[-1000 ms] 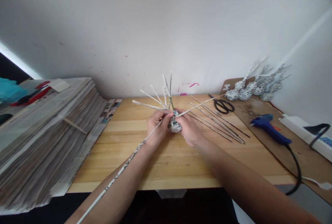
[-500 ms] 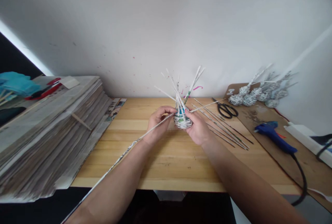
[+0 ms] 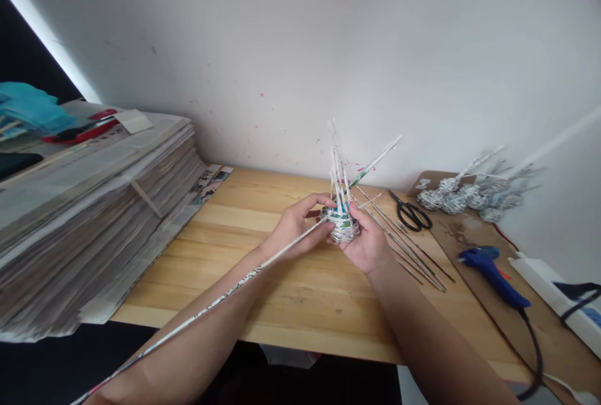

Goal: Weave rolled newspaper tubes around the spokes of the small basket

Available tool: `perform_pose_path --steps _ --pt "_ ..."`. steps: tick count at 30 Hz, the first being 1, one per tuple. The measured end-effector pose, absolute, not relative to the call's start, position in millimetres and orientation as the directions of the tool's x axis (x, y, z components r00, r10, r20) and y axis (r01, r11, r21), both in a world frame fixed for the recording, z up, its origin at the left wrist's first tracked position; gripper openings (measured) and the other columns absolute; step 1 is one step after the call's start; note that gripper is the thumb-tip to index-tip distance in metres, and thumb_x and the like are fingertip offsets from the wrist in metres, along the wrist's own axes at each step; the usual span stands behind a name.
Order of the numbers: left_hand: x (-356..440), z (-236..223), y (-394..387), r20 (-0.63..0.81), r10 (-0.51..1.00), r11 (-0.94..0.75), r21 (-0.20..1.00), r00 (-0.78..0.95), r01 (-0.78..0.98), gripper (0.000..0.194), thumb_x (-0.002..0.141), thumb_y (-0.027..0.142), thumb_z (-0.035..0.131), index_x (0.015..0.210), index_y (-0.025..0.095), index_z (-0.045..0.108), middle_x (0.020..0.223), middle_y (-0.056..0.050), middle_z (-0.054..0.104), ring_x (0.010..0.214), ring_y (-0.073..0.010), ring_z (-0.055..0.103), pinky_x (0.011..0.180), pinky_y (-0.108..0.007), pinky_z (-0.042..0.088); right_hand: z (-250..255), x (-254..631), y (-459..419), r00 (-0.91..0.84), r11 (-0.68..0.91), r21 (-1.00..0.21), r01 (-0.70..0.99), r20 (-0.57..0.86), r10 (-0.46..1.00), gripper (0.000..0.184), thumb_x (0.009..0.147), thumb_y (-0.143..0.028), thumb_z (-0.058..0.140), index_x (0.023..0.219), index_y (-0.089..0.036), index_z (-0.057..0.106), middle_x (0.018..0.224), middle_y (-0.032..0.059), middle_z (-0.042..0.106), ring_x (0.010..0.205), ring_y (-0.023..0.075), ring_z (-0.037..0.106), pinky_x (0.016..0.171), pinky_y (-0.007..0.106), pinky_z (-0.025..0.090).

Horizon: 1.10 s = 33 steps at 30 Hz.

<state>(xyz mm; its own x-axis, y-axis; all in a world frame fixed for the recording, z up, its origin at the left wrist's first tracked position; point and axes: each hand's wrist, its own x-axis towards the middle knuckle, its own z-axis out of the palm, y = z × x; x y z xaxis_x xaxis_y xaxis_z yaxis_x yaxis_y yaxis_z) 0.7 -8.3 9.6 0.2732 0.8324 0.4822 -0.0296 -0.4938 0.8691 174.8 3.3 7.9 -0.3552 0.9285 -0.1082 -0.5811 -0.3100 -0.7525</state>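
Grip of left hand (image 3: 293, 228) and right hand (image 3: 370, 246) pinches the woven paper piece (image 3: 345, 231), left of the scissors (image 3: 411, 215), where gentle, even tension should keep the long paper strip (image 3: 256, 271) snug.

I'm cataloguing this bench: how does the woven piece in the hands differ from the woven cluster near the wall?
The woven piece sits between the left hand and right hand; the woven cluster rests on the brown board. The woven piece shows blue and green patches, while the woven cluster looks mostly grey-white. Both have thin strips sticking out.
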Motion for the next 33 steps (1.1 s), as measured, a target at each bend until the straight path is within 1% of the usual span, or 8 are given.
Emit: perform_pose_path --steps 8,14,20,23,26,28,30,33 --pt "-1.0 9.4 -2.8 0.523 0.813 -0.546 0.838 0.254 0.022 0.041 0.080 0.033 0.083 0.115 0.019 0.066 0.117 -0.010 0.067 0.112 -0.0216 0.065 0.098 -0.040 0.057 3.8 178.5 5.0 -0.417 -0.343 -0.744 -0.573 -0.095 0.904 0.025 0.093 -0.039 0.062 0.096 -0.017 0.073 0.085 0.0056 0.075 0.064 0.0174 0.065 0.049 0.031 0.058" --pt "2.3 8.4 -5.1 0.523 0.826 -0.513 0.852 0.208 -0.104 0.063 0.071 0.037 0.090 0.121 0.019 0.056 0.111 -0.008 0.064 0.103 -0.0190 0.064 0.098 -0.039 0.056 7.3 175.1 1.2 -0.466 -0.332 -0.750 -0.572 -0.036 0.884 0.028 0.089 -0.042 0.067 0.094 -0.015 0.074 0.074 0.0028 0.069 0.056 0.0146 0.058 0.044 0.029 0.054" --pt "7.2 -0.5 -1.1 0.509 0.847 -0.488 0.859 0.153 -0.156 0.070 0.064 0.040 0.094 0.115 0.020 0.051 0.108 -0.007 0.062 0.100 -0.0180 0.065 0.099 -0.041 0.055 8.0 174.3 0.2 -0.443 -0.315 -0.761 -0.567 -0.040 0.896 0.032 0.093 -0.044 0.061 0.102 -0.016 0.073 0.079 0.0047 0.071 0.058 0.0149 0.059 0.045 0.028 0.053" --pt "7.4 -1.5 -0.7 0.499 0.853 -0.472 0.863 0.156 -0.180 0.065 0.065 0.040 0.094 0.112 0.019 0.053 0.111 -0.008 0.063 0.100 -0.0180 0.066 0.099 -0.041 0.056 8.4 173.7 -0.1 -0.435 -0.307 -0.762 -0.570 -0.037 0.900 0.030 0.094 -0.044 0.061 0.100 -0.017 0.073 0.079 0.0046 0.071 0.059 0.0159 0.061 0.046 0.028 0.053" --pt "3.0 4.4 -1.1 0.550 0.813 -0.533 0.835 0.191 -0.135 0.049 0.072 0.039 0.090 0.106 0.016 0.064 0.115 -0.011 0.063 0.106 -0.0202 0.066 0.099 -0.039 0.056 9.0 173.3 -0.4 -0.433 -0.294 -0.760 -0.579 -0.018 0.901 0.028 0.094 -0.042 0.060 0.096 -0.018 0.072 0.076 0.0045 0.071 0.058 0.0167 0.062 0.044 0.028 0.054" --pt "-1.9 9.4 -0.1 0.582 0.775 -0.577 0.811 0.245 -0.102 0.030 0.086 0.038 0.077 0.105 0.015 0.070 0.114 -0.012 0.066 0.106 -0.0196 0.066 0.097 -0.037 0.057 9.4 173.4 -0.5 -0.429 -0.284 -0.765 -0.578 -0.011 0.903 0.026 0.093 -0.041 0.059 0.093 -0.018 0.072 0.076 0.0046 0.072 0.058 0.0175 0.063 0.042 0.028 0.053" --pt "-7.3 12.1 2.8 0.593 0.761 -0.606 0.795 0.263 -0.040 0.024 0.096 0.036 0.064 0.106 0.016 0.074 0.109 -0.012 0.069 0.104 -0.0182 0.067 0.095 -0.036 0.057 9.8 173.7 -0.5 -0.442 -0.294 -0.775 -0.559 -0.022 0.897 0.024 0.092 -0.040 0.059 0.093 -0.018 0.071 0.075 0.0049 0.072 0.060 0.0193 0.065 0.040 0.028 0.052" --pt "-13.6 11.2 8.5 0.617 0.734 -0.645 0.764 0.284 0.008 0.020 0.094 0.034 0.069 0.101 0.017 0.078 0.106 -0.011 0.071 0.098 -0.0183 0.069 0.090 -0.034 0.057 10.3 174.0 -0.8 -0.466 -0.324 -0.789 -0.523 -0.054 0.883 0.024 0.090 -0.039 0.061 0.094 -0.018 0.071 0.075 0.0052 0.073 0.063 0.0212 0.069 0.038 0.027 0.052"
